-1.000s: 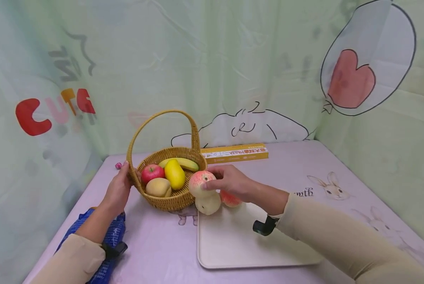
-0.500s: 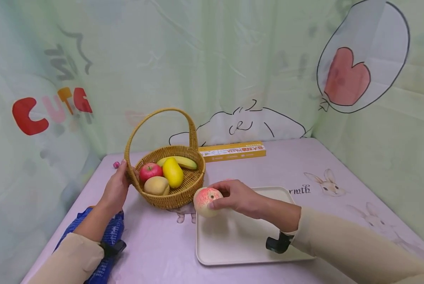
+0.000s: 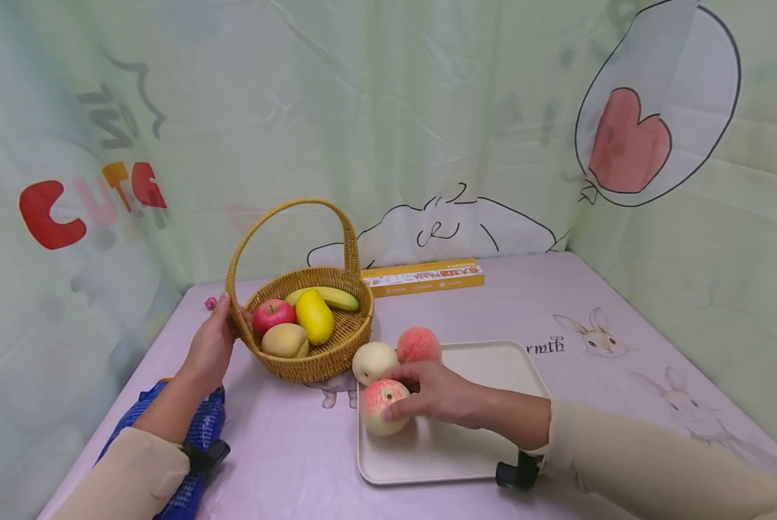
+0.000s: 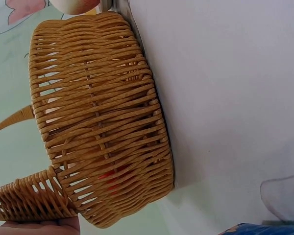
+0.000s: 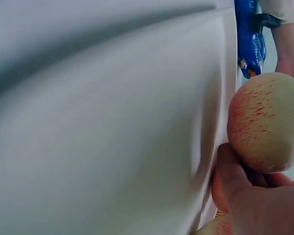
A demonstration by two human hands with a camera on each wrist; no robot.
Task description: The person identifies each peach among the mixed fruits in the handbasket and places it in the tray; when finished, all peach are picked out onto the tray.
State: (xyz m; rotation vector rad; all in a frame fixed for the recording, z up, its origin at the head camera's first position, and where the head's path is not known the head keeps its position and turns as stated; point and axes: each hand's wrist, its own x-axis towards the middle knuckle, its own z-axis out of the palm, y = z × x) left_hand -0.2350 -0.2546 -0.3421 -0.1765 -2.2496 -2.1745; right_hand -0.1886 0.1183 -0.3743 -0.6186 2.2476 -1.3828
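Observation:
My right hand pinches a pink-speckled, cream-coloured peach between thumb and fingers, over the left side of the cream tray. Behind it at the tray's back left corner sit a pale round fruit and a redder peach. With my left hand I grip the base of the handle of a wicker basket. Inside the basket lie a red apple, a yellow mango, a banana and a tan fruit. The basket's woven side fills much of the left wrist view.
A long yellow pasta box lies behind the basket, near the back curtain. Beside my left forearm is a blue printed package. A small pink object rests at the table's left edge.
My right hand has brought the peach from beside the basket's rim down and nearer over the tray, uncovering the pale fruit and redder peach. My left hand keeps its grip on the basket.

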